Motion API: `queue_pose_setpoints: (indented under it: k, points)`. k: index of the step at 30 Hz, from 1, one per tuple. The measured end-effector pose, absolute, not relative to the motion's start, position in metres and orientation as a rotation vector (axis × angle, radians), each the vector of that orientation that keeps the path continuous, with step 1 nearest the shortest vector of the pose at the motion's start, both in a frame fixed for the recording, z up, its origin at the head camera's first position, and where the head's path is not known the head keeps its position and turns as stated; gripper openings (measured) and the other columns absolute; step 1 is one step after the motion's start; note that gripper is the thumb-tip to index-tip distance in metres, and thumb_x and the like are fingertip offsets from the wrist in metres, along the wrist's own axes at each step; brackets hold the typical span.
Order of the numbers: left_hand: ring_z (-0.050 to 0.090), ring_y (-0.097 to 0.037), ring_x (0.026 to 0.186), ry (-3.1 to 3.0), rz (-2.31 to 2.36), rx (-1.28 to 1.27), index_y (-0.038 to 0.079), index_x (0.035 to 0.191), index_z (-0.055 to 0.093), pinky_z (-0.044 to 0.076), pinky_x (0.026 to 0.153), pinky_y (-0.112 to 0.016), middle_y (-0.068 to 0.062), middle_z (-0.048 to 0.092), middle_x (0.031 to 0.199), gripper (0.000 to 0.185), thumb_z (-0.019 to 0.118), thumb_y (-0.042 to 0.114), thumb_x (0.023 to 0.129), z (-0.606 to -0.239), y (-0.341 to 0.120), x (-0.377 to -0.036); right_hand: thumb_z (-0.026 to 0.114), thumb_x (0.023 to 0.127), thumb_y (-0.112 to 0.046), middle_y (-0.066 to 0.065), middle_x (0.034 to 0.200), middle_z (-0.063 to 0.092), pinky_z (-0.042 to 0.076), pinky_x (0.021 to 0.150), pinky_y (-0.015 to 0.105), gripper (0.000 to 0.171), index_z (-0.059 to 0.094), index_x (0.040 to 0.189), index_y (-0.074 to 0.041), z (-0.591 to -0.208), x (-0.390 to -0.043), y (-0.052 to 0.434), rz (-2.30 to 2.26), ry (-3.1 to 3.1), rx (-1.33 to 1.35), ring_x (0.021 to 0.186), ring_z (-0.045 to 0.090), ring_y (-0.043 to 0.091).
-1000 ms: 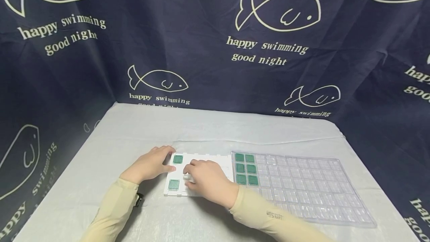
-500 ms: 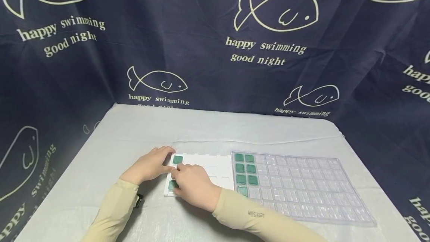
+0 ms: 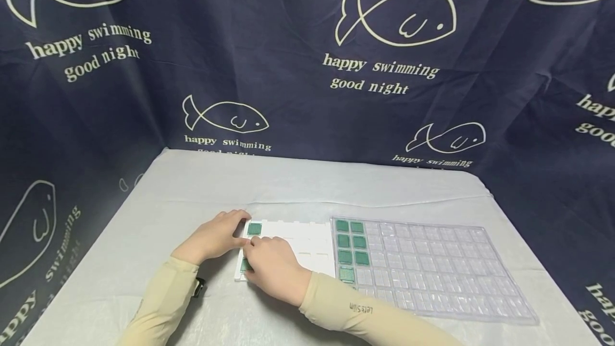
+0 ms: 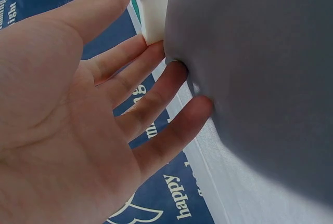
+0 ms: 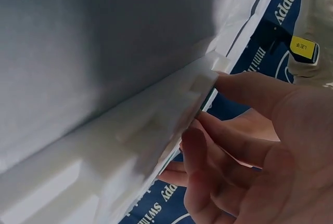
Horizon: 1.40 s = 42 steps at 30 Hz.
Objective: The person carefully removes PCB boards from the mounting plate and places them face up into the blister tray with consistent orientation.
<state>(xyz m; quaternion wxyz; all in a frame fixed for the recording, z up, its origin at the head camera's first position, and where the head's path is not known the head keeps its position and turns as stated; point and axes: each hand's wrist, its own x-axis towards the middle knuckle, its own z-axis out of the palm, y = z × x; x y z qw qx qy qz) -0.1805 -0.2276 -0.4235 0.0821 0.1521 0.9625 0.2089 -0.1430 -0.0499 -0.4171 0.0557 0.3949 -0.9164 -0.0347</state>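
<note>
A white slotted tray (image 3: 293, 229) lies on the table; a small green circuit board (image 3: 254, 229) sits in its far-left corner. My left hand (image 3: 216, 236) steadies the tray's left end, its fingers long and fairly straight in the left wrist view, fingertips at the tray's corner and the tabletop. Over the left part of the tray, my right hand (image 3: 276, 263) has its fingers bent downward and partly covers a near-left green board (image 3: 245, 265). A thin green edge (image 5: 209, 99) shows between thumb and forefinger in the right wrist view; whether they grip a board I cannot tell.
Right beside the white tray lies a clear plastic compartment tray (image 3: 451, 274). Several green boards (image 3: 344, 257) fill compartments at its left end, and my right sleeve (image 3: 365, 308) crosses over its near-left part. A dark printed curtain (image 3: 307, 95) surrounds the table.
My right hand has moved left across the white tray, from around its middle to its left side, uncovering another green board in the clear tray. The left hand stays at the tray's left end.
</note>
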Motion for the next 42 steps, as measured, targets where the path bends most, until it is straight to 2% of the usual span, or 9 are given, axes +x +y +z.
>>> queue_pose_setpoints:
  k: [10,17,23,36,42]
  points:
    - [0.056,-0.041,0.13,2.867,0.635,0.438,0.007,0.137,0.055,0.047,0.104,-0.061,-0.015,0.06,0.143,0.057,0.076,0.031,0.09,-0.42,-0.226,-0.178,0.081,0.083,-0.043,-0.009,0.084,0.067,0.039,0.056,0.019,0.027,0.072,0.096,-0.021,-0.416,-0.143,-0.05,-0.103,-2.725,1.175,0.073,0.065,0.006]
    - [0.057,-0.04,0.128,2.872,0.636,0.426,0.008,0.137,0.056,0.049,0.101,-0.061,-0.015,0.061,0.141,0.058,0.077,0.032,0.089,-0.419,-0.226,-0.179,0.081,0.081,-0.044,-0.012,0.076,0.06,0.03,0.053,0.018,0.023,0.072,0.092,-0.025,-0.409,-0.146,-0.048,-0.055,-2.685,1.174,0.062,0.056,0.002]
    - [0.057,-0.04,0.129,2.87,0.626,0.436,0.007,0.137,0.056,0.048,0.103,-0.061,-0.016,0.061,0.141,0.056,0.076,0.031,0.09,-0.419,-0.226,-0.179,0.081,0.083,-0.045,-0.012,0.08,0.063,0.032,0.053,0.018,0.023,0.074,0.096,-0.027,-0.409,-0.145,-0.047,-0.044,-2.723,1.19,0.061,0.054,0.001]
    - [0.056,-0.042,0.13,2.868,0.619,0.435,0.006,0.137,0.055,0.047,0.105,-0.061,-0.017,0.061,0.142,0.06,0.077,0.036,0.089,-0.42,-0.226,-0.18,0.08,0.082,-0.042,-0.011,0.085,0.067,0.034,0.054,0.019,0.022,0.074,0.099,-0.028,-0.405,-0.143,-0.042,-0.057,-2.735,1.158,0.07,0.064,0.004]
    - [0.056,-0.041,0.13,2.865,0.621,0.427,0.006,0.137,0.055,0.047,0.105,-0.06,-0.017,0.06,0.142,0.059,0.077,0.033,0.09,-0.419,-0.225,-0.179,0.081,0.082,-0.042,-0.011,0.087,0.069,0.036,0.054,0.018,0.025,0.076,0.102,-0.028,-0.404,-0.142,-0.036,-0.04,-2.749,1.157,0.071,0.065,0.004]
